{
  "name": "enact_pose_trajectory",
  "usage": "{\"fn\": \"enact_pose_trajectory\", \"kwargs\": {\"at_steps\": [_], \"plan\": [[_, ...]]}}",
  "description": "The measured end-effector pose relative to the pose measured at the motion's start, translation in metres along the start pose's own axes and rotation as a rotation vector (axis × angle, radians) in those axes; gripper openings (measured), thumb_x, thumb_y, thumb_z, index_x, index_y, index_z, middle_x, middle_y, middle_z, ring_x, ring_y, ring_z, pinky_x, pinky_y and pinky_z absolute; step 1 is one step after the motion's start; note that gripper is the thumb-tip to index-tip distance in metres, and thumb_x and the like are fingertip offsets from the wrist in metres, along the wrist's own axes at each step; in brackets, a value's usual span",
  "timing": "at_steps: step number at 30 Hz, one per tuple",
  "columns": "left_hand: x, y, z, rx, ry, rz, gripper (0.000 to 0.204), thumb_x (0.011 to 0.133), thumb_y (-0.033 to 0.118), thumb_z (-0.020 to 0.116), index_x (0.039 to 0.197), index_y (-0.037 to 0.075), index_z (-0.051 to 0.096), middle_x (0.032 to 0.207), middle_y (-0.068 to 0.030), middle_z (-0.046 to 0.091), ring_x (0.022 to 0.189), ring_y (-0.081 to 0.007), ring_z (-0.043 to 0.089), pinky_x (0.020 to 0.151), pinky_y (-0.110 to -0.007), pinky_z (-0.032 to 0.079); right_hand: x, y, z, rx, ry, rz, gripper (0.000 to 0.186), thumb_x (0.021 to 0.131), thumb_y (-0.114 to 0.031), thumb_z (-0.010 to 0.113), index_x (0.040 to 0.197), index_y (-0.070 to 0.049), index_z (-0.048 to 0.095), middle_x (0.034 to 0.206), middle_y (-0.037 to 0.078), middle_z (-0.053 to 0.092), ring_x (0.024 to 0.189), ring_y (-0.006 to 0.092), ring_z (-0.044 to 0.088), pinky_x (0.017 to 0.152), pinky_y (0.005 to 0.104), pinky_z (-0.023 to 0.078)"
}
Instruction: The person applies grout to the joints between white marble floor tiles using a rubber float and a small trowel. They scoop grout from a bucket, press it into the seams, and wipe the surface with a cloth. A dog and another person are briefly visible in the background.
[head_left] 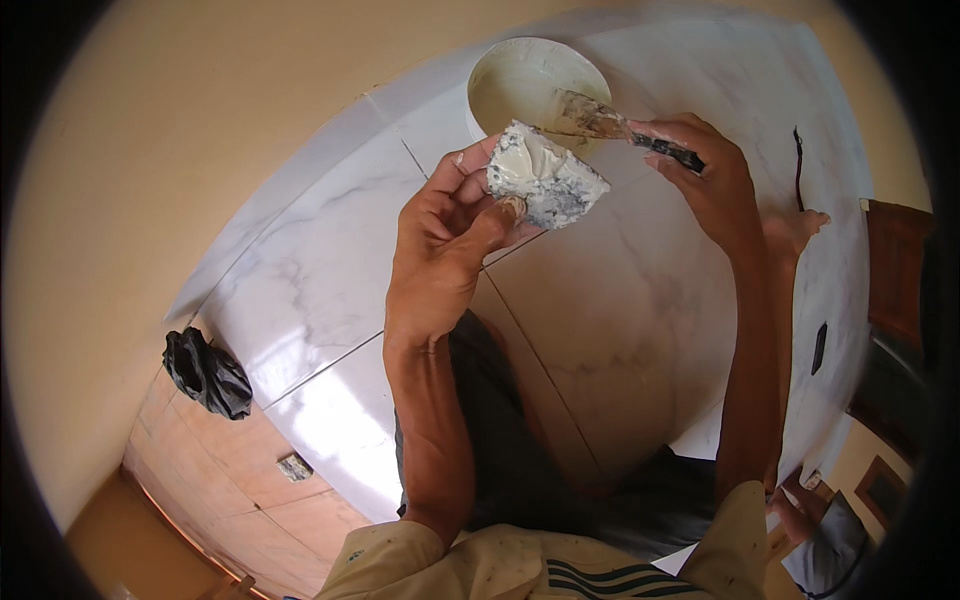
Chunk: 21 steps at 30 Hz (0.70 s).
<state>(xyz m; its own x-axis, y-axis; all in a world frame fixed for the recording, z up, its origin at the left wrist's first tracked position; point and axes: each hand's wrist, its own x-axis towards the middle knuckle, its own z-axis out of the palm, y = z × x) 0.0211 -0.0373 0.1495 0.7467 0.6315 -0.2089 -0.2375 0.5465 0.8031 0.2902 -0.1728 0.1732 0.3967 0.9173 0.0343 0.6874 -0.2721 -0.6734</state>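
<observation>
My left hand (pixel 440 245) grips a small flat plate (pixel 565 198) by its near edge, thumb on top. Thick white paste coats its upper part, and grey streaks show through lower down. In my right hand (pixel 708 165) is a putty knife (pixel 590 115), held by its black handle. Its smeared blade points left, over the near right rim of a bucket and apart from the plate. Behind both hands stands the white round bucket (pixel 481 90), with pale paste on its inside wall.
Pale marbled tiles (pixel 620 300) cover the floor. A black plastic bag (pixel 207 373) lies by the left wall, near a small speckled block (pixel 295 466). At right are a bare foot (pixel 795 228), a dark cord (pixel 799 170) and a dark strip (pixel 820 348). Another person's sleeve (pixel 835 548) shows lower right.
</observation>
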Motion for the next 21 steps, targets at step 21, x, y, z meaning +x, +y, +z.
{"fn": "enact_pose_trajectory", "kwargs": {"at_steps": [21], "plan": [[0.003,-0.035,0.019,0.523,0.008,-0.089,0.049,0.108,0.016,0.061,0.146,-0.008,0.044,0.139,-0.0242,0.059,0.118,-0.0299,0.071,0.097,-0.039,0.06,-0.121,-0.007,0.06,1.369,0.618,0.559,0.046,0.105,-0.009,0.066,0.146,0.002,0.05,0.137,0.013,0.063,0.129,0.0276,0.063,0.113,0.0483,0.053]]}}
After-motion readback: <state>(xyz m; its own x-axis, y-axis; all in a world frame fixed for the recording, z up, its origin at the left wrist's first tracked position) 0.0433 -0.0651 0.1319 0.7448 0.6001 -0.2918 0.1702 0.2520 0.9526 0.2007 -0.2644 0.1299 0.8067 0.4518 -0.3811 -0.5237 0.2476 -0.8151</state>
